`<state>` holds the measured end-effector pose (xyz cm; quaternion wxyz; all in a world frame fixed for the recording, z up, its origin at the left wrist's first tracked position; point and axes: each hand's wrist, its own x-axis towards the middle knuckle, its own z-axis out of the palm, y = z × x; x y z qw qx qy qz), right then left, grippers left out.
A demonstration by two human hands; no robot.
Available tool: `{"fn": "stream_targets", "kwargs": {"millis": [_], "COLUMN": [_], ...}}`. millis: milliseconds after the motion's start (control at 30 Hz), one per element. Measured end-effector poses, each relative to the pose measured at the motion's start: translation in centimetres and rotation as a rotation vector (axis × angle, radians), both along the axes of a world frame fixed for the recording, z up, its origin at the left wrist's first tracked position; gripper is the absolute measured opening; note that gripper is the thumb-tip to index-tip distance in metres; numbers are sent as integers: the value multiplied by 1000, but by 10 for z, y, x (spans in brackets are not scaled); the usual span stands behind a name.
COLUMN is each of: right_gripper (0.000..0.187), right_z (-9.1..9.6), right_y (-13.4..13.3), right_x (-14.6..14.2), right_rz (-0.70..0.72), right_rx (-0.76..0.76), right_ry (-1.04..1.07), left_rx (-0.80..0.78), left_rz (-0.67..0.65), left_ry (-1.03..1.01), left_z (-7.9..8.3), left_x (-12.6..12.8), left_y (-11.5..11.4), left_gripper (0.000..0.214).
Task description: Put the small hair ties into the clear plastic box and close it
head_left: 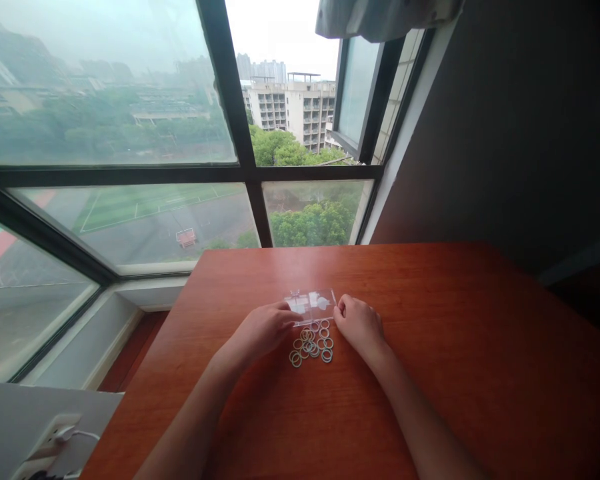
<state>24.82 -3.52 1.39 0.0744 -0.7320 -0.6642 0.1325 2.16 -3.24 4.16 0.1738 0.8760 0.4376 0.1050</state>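
Observation:
A clear plastic box [312, 305] lies on the table, its surface catching pale reflections from the window. My left hand [266, 328] is at its left side, fingers reaching over the near left edge and gripping it. On the opposite side, my right hand [359, 323] has its fingers curled, with thumb and forefinger against the box's right edge. Several small pale rings, like thin hair ties [308, 347], are spread loosely in front of the box, between my wrists. Some of them overlap. Fingertips of both hands are partly hidden.
The reddish-brown wooden table [460, 333] reaches to large windows [253, 175] with dark frames. A dark wall stands at the right. Low on the left is a wall socket [55, 437] with a white plug and cable. A grey cloth [380, 19] hangs at the top.

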Motion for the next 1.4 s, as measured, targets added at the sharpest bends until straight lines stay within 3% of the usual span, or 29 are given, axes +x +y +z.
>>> {"fn": "stream_targets", "kwargs": {"millis": [267,700,900,1033,1167,1400], "right_gripper": [15,18,17,16,33,22], "right_z": [0,0,11,27,38,33], "right_y": [-3,-4,-6,-20,-36,-44], "right_x": [8,12,21,24,19,7], "right_rz": [15,47,137,345,465,469], "right_rx": [-62,-40,4,-83,-232,-201], "right_ry": [-37,14,170,355,355,277], "left_rx": [-20,-29,40,-150,-216,-208], "left_rz": [4,7,76,15,36,-6], "left_ry": [33,27,62,163,276,208], "left_z": [-5,-1,21,34,26,14], "left_x": [2,4,4,6,10,23], "left_y": [0,-2,-11,-23,-33,-34], "left_gripper": [33,29,26,21,43,19]}}
